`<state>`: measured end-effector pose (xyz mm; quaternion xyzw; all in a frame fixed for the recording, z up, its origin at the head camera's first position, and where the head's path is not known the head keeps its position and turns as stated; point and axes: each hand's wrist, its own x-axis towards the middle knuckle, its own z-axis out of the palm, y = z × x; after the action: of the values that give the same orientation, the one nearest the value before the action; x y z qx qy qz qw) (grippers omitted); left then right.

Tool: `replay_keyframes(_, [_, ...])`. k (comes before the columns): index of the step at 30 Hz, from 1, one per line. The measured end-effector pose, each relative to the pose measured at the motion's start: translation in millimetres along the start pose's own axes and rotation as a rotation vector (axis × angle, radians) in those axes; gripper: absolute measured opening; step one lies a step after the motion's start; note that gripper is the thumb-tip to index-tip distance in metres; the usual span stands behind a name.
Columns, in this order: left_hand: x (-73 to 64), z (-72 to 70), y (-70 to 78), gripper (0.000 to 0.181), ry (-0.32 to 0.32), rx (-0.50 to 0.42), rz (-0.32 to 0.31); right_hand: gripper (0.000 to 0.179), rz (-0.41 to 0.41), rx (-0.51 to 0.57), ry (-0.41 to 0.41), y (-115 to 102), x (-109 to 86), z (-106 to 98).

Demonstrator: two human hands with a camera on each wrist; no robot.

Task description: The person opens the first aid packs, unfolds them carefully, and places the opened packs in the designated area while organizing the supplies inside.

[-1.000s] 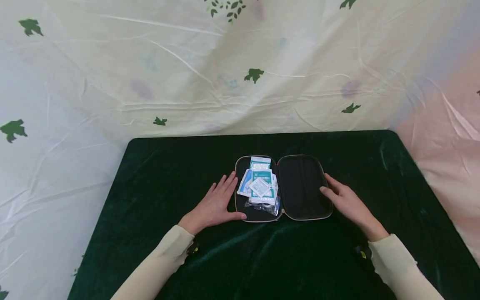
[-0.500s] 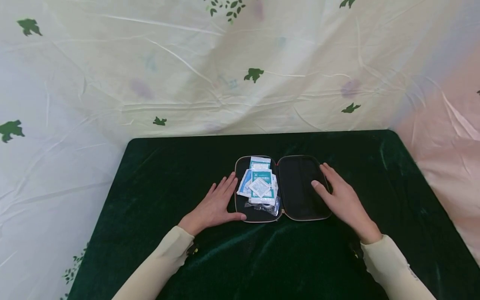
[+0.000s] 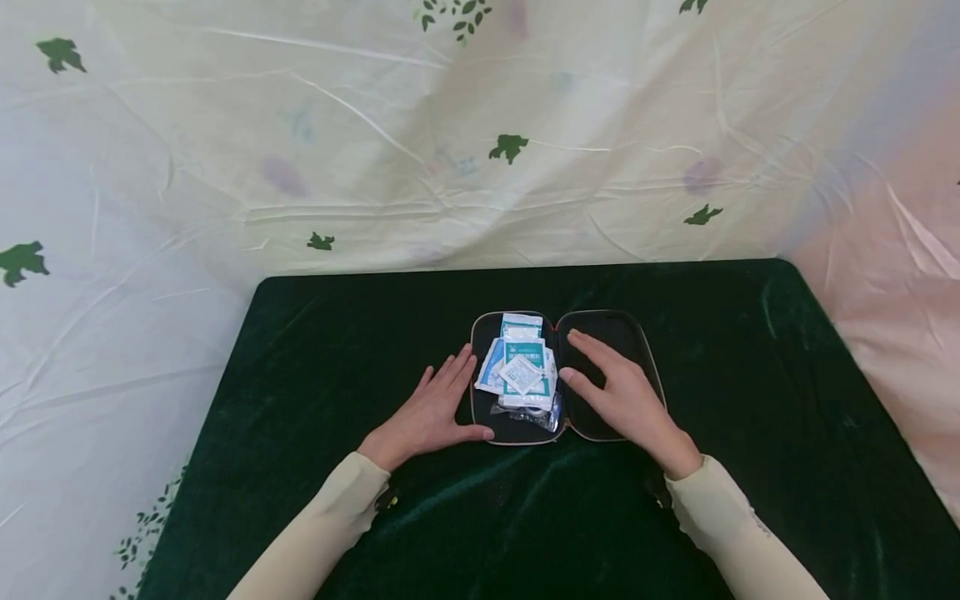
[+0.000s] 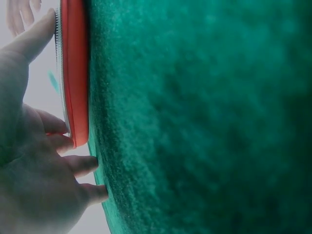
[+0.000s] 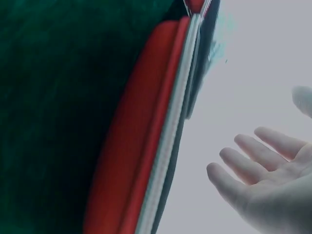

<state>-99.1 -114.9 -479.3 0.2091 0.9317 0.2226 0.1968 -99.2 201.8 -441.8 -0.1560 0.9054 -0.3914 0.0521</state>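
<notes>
On my head view, the zippered case with a red shell and black lining (image 3: 484,330) lies unfolded flat on the dark green velvet cloth (image 3: 480,533), spine between its two halves.

Left half: holds a loose stack. I identify a teal-and-white flat packet (image 3: 527,352), a small white square packet (image 3: 520,375) on top of it, a blue-and-white packet (image 3: 490,367) at the left, and a crinkled clear plastic sachet (image 3: 542,416) at the near end. Printed text is too small for me to read.

Right half: bare black lining (image 3: 618,325) is visible around the hand over it.

Left hand (image 3: 423,417): fingers straight and spread along the case's left side, thumb at its near left corner. On my left wrist view, the thumb tip meets the grey zipper edge (image 4: 59,53); the digits are apart and not clamped.

Right hand (image 3: 626,396): positioned above the right half, fingertips near the spine. Thumb and fingers are apart, gripping nothing; my right wrist view shows them clear of the red shell (image 5: 136,126).

Each forearm wears a cream sleeve (image 3: 330,504).
</notes>
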Motion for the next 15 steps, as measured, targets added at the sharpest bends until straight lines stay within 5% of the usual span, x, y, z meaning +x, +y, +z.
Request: replay_keyframes(15, [-0.7, -0.5, 0.8, 0.116, -0.004, -0.005, 0.000, 0.063, -0.009, -0.059, -0.089, -13, 24.9, 32])
